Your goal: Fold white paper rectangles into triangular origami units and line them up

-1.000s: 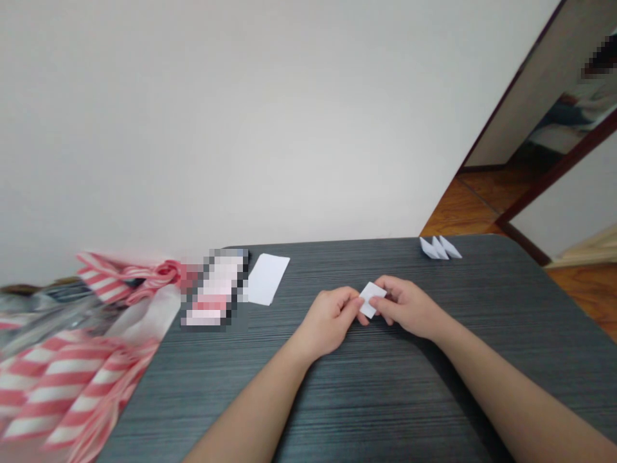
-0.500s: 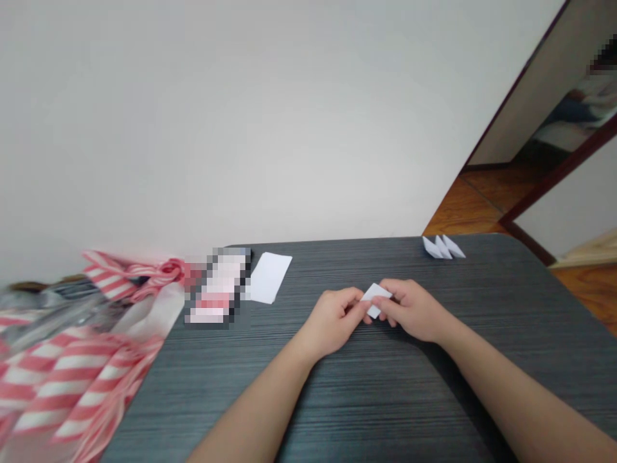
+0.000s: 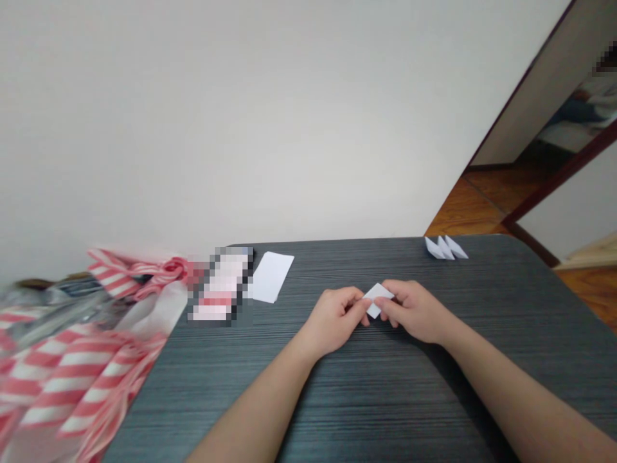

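Observation:
A small folded piece of white paper (image 3: 378,292), roughly diamond-shaped, is held over the middle of the dark table. My left hand (image 3: 339,319) pinches its left corner between thumb and fingers. On the other side my right hand (image 3: 413,310) grips the right corner, with its thumb lying across the front. Both thumbs nearly meet on the paper; the fingers behind it are partly hidden. Three folded white paper pieces (image 3: 446,248) with pointed ends lie in a row near the table's far right edge. A stack of flat white paper (image 3: 272,278) rests at the far left.
A blurred-out phone-like object (image 3: 220,286) lies left of the paper stack. Red-and-white striped fabric (image 3: 72,379) and clear plastic are heaped beside the dark table (image 3: 231,379). A pale wall (image 3: 289,128) rises behind; at right is a wooden floor (image 3: 475,206).
Both hands keep hold of the folded paper, and the thumbs have shifted only slightly. The whole view has moved a little.

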A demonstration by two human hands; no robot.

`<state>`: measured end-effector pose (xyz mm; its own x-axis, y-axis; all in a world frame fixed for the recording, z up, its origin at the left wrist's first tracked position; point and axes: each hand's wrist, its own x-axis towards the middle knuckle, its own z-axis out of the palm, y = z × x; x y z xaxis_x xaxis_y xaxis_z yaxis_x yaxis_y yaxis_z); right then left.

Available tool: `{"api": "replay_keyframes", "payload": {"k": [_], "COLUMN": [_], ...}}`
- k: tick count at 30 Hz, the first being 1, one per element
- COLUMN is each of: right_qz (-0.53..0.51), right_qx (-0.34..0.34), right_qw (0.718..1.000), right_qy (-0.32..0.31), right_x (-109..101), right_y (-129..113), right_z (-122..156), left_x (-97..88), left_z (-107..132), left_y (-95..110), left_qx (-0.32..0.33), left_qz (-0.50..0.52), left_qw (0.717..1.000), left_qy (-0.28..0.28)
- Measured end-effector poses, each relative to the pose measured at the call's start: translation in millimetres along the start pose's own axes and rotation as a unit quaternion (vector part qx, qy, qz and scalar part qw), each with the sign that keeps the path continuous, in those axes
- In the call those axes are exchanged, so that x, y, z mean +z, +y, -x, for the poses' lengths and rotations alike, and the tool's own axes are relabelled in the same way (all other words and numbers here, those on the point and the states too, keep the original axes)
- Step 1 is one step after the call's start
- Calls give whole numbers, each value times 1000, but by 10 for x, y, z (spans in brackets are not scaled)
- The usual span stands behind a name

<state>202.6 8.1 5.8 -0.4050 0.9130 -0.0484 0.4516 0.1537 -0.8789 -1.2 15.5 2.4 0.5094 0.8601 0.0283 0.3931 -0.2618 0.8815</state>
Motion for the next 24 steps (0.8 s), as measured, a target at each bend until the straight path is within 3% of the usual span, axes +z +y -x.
{"api": "replay_keyframes", "payload": {"k": [16,24], "right_qz": [-6,-38], "right_qx": [25,32], "right_qw": [999,998], "right_qy": [45,34], "right_x": [-3,0], "right_y": [82,49], "right_z": [-19,-12], "left_x": [-3,-29], "left_z": [0,1], "left_y": [-9,-14], "left_qx": [-12,-11], "left_qz": [14,32], "left_qw": [999,998], "left_qy": [40,57]}}
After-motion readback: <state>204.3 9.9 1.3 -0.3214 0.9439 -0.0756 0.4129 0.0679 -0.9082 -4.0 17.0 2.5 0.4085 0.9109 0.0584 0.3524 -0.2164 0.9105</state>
